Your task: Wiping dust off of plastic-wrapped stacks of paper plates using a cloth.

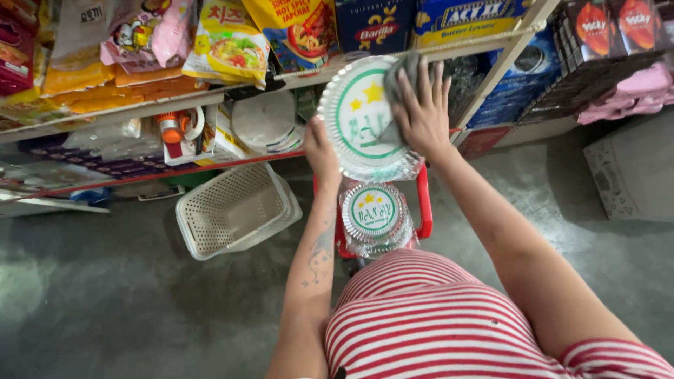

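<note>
Shop shelves (pixel 140 112) run along the top of the view above a grey concrete floor (pixel 105 309), stacked with snack bags and boxes. Taking the large pack of foil plates (pixel 361 119) at the centre as landmark: far to its left on the upper shelf lie yellow and orange noodle packets (pixel 225 42), and below them, on the lower shelf, stands a small orange-capped bottle (pixel 170 130) beside a stack of round white plates (pixel 265 123). Lower left of the pack, on the floor, a white plastic basket (pixel 235 210) leans tilted against the shelf.

At the pack's left edge the left hand (pixel 321 151) grips the rim, fingers curled behind it and thumb at the front, holding the pack upright and facing the camera. The pack is wrapped in clear film, with a green and white round label bearing yellow stars. Directly beneath it a smaller pack of foil plates (pixel 373 217) with the same label lies on a red stool (pixel 424 203).

On the upper right of the large pack the right hand (pixel 423 112) lies flat with fingers spread, pressing a grey cloth (pixel 401 81) against the film. Further right, dark snack boxes (pixel 604 31) and pink packets (pixel 632 88) fill the shelf, and a cardboard box (pixel 632 168) stands on the floor. A red-and-white striped shirt (pixel 428 323) fills the bottom.
</note>
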